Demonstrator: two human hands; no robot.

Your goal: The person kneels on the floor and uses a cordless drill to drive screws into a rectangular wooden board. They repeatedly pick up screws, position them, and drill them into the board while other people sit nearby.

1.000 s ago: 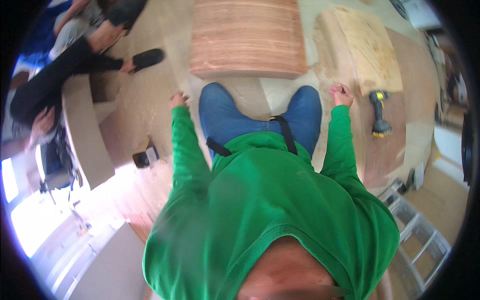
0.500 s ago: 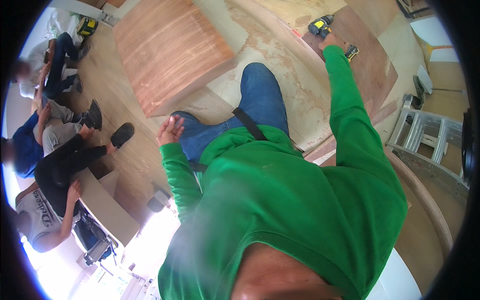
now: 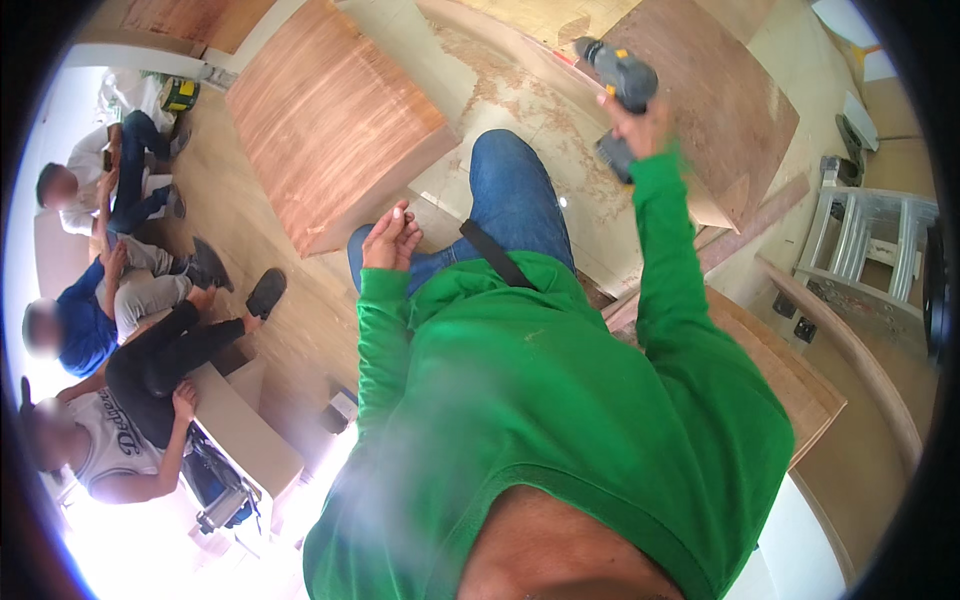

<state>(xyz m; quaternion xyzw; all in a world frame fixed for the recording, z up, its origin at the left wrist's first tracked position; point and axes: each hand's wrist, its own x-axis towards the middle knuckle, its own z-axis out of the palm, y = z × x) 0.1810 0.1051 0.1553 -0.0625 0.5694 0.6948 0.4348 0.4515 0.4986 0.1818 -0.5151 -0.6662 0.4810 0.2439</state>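
Note:
My right hand [image 3: 645, 128] is wrapped round the grip of a cordless drill [image 3: 630, 80], dark with yellow parts. The drill is lifted off the reddish-brown wooden board [image 3: 722, 95] at the right, its chuck toward the upper left. My left hand [image 3: 392, 240] is in front of my left thigh, near the close edge of a wood-veneered box [image 3: 335, 125]. Its fingers are curled with the thumb against them. Whatever they may hold is too small or hidden to make out.
Several people sit along the left side, one in a blue shirt [image 3: 82, 318]. A black and yellow bucket [image 3: 180, 94] stands behind them. An aluminium ladder [image 3: 868, 245] lies at the right, beside a curved wooden strip [image 3: 850, 345]. Sawdust [image 3: 520, 75] covers part of the floor.
My right hand has raised the drill from the board and brought it left and closer. My left hand has shifted right, its fingers drawn in more.

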